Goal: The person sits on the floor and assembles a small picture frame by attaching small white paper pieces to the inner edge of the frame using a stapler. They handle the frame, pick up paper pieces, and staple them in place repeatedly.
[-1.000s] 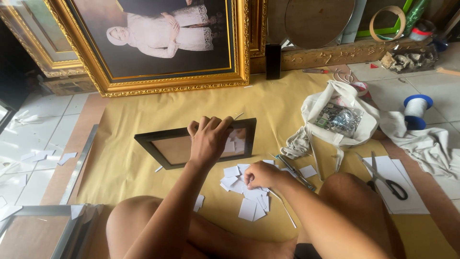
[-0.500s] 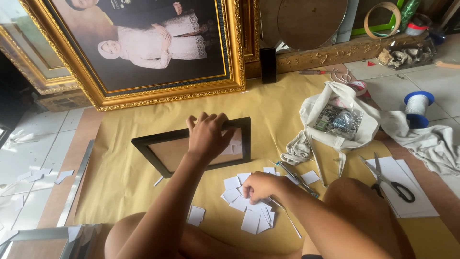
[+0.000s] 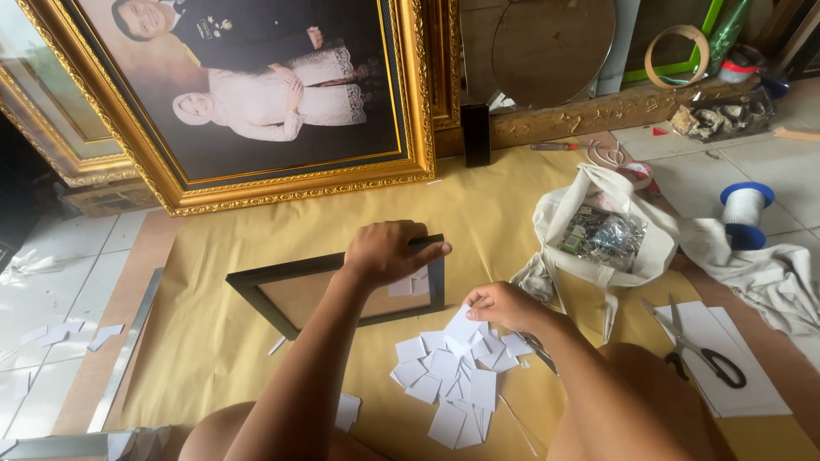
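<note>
Yellowish-brown paper (image 3: 282, 248) covers the floor where the person sits, with pale tiles showing at the far left and right. Against the far wall leans a large gold-framed portrait (image 3: 256, 94), with a round mirror (image 3: 551, 51) to its right.

On the paper lies a small black picture frame (image 3: 256, 294), face down, its far right corner under the left hand (image 3: 384, 252). That arm reaches forward from the near edge, forearm straight, the hand arched over the frame's corner with fingers curled and pressing on the rail, one fingertip stretched to the right along it.

The right hand (image 3: 504, 306) comes in from the right over the bent knee, wrist turned inward, fingers pinched narrow on a small white card (image 3: 463, 326) held just above a loose pile of white cards (image 3: 448, 380). The pile lies near the frame's near right side, spread toward the person's legs.

Farther right, a cream cloth bag (image 3: 598, 230) lies open with small metal bits inside. Black-handled scissors (image 3: 700, 350) rest on a white sheet (image 3: 717, 341) at the right, and a blue-ended spool of white thread (image 3: 745, 213) stands on the tiles beyond. A metal strip (image 3: 128, 341) lies along the paper's left edge.
</note>
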